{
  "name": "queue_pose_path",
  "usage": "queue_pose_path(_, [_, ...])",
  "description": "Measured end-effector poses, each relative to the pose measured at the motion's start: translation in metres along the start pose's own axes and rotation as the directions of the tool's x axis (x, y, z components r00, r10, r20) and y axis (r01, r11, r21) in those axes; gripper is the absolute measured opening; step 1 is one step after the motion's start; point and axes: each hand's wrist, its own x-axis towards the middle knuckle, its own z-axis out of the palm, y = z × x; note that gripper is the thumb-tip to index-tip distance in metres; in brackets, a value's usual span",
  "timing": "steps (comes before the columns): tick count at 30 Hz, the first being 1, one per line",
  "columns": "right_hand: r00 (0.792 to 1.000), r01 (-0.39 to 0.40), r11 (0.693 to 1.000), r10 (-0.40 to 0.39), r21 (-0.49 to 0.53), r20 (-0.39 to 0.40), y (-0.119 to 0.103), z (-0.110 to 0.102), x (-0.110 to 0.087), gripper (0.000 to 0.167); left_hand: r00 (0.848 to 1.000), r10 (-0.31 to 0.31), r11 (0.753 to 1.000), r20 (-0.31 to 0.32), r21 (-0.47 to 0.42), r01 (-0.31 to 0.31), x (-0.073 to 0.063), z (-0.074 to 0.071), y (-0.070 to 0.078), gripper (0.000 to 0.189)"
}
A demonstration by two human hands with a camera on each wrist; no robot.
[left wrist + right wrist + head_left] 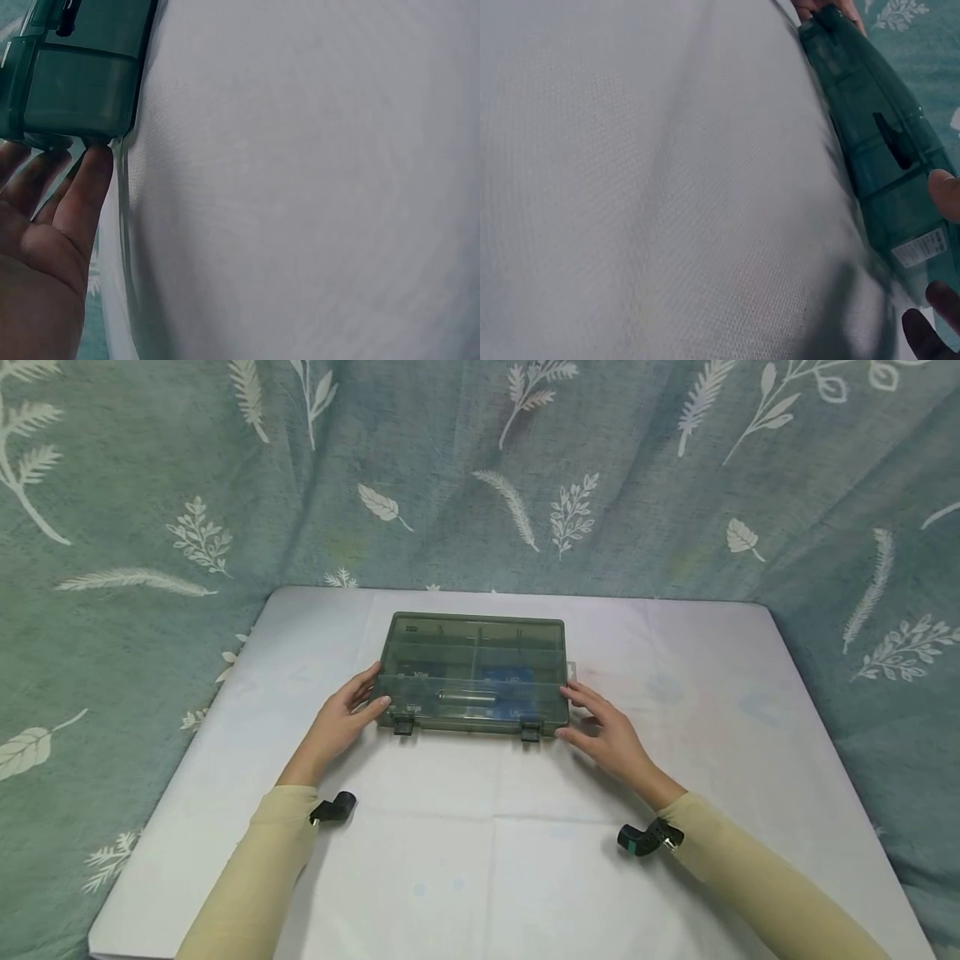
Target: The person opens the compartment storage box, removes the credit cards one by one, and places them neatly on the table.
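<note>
A dark green see-through plastic compartment box lies on the white-covered table, its lid down. Two black latches sit along its near edge, and something blue shows through the lid. My left hand holds the left end, thumb at the near corner and fingers along the side; in the left wrist view its fingertips meet the end wall. My right hand holds the right end, fingertips at the side edge and thumb by the near corner. A barcode sticker shows on the box in the right wrist view.
White cloth covers the table. Behind and beside it hangs a green curtain with white leaf prints. Small black wrist cameras are strapped at the left cuff and the right cuff.
</note>
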Motion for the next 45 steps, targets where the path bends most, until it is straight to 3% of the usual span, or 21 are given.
queue_pose_path(8, [0.999,-0.035,0.999,0.035,-0.040,0.002,-0.002,0.001,0.000,0.068,0.990,-0.053,0.995,0.130,-0.075,0.063,-0.002,-0.009,-0.006,0.099])
queue_pose_path(12, [0.999,-0.052,0.997,0.052,-0.058,-0.002,-0.003,0.000,0.000,0.068,0.986,-0.054,0.994,0.158,-0.085,0.068,-0.002,-0.010,-0.007,0.102])
queue_pose_path(21, [0.996,-0.089,0.996,0.089,-0.003,-0.012,-0.007,0.001,0.001,0.068,0.990,-0.053,0.998,0.129,-0.016,0.055,-0.005,-0.010,-0.002,0.099])
queue_pose_path(36, [0.996,-0.091,0.993,0.091,-0.072,-0.010,-0.008,0.000,-0.004,0.068,0.989,-0.097,0.995,0.108,0.030,0.095,-0.011,-0.010,0.001,0.099])
queue_pose_path(45, [0.998,-0.057,0.996,0.057,-0.070,-0.003,-0.014,-0.006,-0.007,0.065,0.993,-0.058,0.996,0.100,0.067,0.052,-0.016,-0.013,0.005,0.096])
